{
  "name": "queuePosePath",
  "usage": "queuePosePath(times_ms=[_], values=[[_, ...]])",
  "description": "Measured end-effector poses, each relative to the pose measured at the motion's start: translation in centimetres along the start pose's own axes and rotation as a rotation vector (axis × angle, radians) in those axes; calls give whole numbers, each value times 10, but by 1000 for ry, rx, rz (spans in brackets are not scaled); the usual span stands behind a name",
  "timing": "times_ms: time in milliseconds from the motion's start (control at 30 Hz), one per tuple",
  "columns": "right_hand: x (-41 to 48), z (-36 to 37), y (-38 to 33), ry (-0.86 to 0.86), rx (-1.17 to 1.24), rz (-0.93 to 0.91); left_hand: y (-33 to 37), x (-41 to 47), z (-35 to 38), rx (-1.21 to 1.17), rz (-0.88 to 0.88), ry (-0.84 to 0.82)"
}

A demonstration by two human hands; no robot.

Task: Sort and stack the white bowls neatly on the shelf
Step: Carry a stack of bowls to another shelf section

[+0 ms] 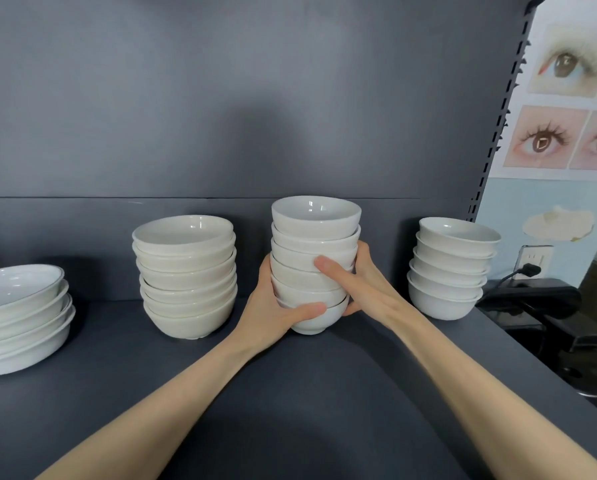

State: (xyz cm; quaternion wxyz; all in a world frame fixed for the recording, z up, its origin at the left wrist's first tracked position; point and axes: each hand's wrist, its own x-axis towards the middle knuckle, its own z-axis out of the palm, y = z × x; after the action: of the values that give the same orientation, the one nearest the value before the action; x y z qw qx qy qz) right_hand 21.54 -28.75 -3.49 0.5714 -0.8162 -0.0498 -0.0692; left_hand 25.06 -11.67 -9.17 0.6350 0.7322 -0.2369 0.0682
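Note:
A tall stack of small white bowls [315, 233] stands in the middle of the dark grey shelf [290, 393]. My left hand [273, 311] wraps its lower left side, thumb across the bottom bowls. My right hand [356, 282] grips its right side, thumb lying across the stack's front. Three other stacks stand on the shelf: wide shallow bowls [20, 317] at the far left, cream bowls [186, 275] left of centre, and white bowls [449, 268] at the right.
The shelf's dark back panel [221, 116] rises right behind the stacks. A slotted upright [498, 133] marks the shelf's right end. Beyond it are a wall with eye posters [567, 98], a socket with a plug [529, 268] and dark furniture [539, 303].

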Motion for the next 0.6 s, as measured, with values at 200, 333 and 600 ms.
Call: queuePosePath(times_ms=[200,333,600], values=[[-30,-4,-24,46,6,-20,26,-16,-2,-11,32,-23],[-59,-4,-42,83,-7,-24,48,-33,-4,-13,68,-39],[-114,-6,-63,107,-21,-15,80,-80,0,-15,92,-57]])
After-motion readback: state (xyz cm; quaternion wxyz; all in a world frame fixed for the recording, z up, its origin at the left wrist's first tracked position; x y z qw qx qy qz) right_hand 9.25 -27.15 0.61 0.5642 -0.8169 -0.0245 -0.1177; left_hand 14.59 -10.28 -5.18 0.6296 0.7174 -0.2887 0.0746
